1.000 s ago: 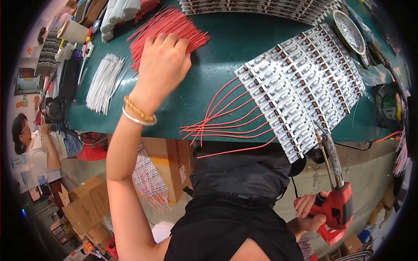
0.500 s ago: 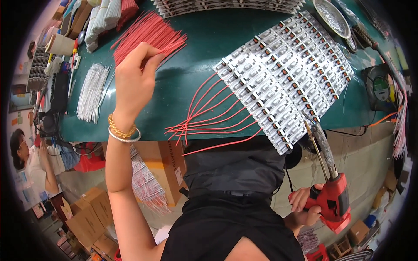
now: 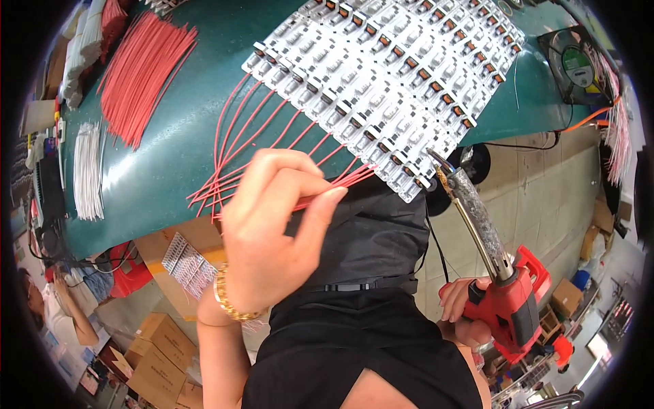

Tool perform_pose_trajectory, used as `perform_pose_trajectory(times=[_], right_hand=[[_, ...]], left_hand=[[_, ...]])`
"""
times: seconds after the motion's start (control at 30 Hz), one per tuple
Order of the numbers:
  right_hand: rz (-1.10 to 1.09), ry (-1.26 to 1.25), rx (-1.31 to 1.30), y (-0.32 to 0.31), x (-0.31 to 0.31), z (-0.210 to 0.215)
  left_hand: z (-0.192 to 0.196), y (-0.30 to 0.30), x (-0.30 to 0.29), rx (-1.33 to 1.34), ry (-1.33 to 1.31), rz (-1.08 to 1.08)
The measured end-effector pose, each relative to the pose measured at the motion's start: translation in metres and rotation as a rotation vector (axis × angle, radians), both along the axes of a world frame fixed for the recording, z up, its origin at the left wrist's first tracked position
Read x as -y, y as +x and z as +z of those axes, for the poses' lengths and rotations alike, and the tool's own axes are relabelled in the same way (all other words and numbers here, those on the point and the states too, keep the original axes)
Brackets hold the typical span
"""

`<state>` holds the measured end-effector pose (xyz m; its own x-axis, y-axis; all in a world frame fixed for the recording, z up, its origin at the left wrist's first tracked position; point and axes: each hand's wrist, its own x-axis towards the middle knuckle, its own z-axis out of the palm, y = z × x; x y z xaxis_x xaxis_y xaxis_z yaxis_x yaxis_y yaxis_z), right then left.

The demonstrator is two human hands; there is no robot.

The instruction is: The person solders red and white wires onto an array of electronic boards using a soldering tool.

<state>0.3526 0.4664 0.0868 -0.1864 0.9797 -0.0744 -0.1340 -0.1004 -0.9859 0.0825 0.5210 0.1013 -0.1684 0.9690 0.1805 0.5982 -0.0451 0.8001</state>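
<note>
My left hand (image 3: 276,225) is closed, thumb against fingers, on a few thin red wires (image 3: 357,177). Their far ends reach the front edge of a sheet of white circuit modules (image 3: 381,88); whether they touch its contacts I cannot tell. Beside them, several red wires (image 3: 228,126) run from the same edge and curve over the table's front. My right hand (image 3: 466,313) grips a red and black soldering gun (image 3: 511,310) by its handle. The gun's tip and thin metal feed tube point up at the sheet's near right corner, by the lower modules.
A bundle of loose red wires (image 3: 146,75) and a smaller white bundle (image 3: 87,170) lie on the left of the green table (image 3: 170,198). A black fan (image 3: 572,65) stands at the right. Cardboard boxes (image 3: 153,354) sit on the floor, and another person (image 3: 68,307) is at the far left.
My left hand has come from the red bundle to the sheet's front edge, now with red wires in it. The view has shifted, and the gun remains near the sheet's near corner.
</note>
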Motion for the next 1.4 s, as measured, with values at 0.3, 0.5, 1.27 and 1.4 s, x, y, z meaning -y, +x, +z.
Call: perform_pose_trajectory(times=[0.3, 0.5, 1.27, 1.4], right_hand=[[0.028, -0.274, -0.008, 0.018, 0.008, -0.001], [0.037, -0.242, -0.029, 0.006, 0.002, -0.006], [-0.100, -0.110, -0.060, 0.000, 0.010, 0.000], [-0.189, -0.140, 0.110, 0.011, 0.027, -0.002]], left_hand=[[-0.024, 0.011, 0.002, 0.050, 0.054, -0.018], [-0.023, 0.008, 0.003, 0.043, 0.050, -0.022], [-0.023, 0.023, 0.005, 0.088, 0.080, 0.012], [-0.031, 0.024, 0.007, 0.038, 0.120, 0.023]])
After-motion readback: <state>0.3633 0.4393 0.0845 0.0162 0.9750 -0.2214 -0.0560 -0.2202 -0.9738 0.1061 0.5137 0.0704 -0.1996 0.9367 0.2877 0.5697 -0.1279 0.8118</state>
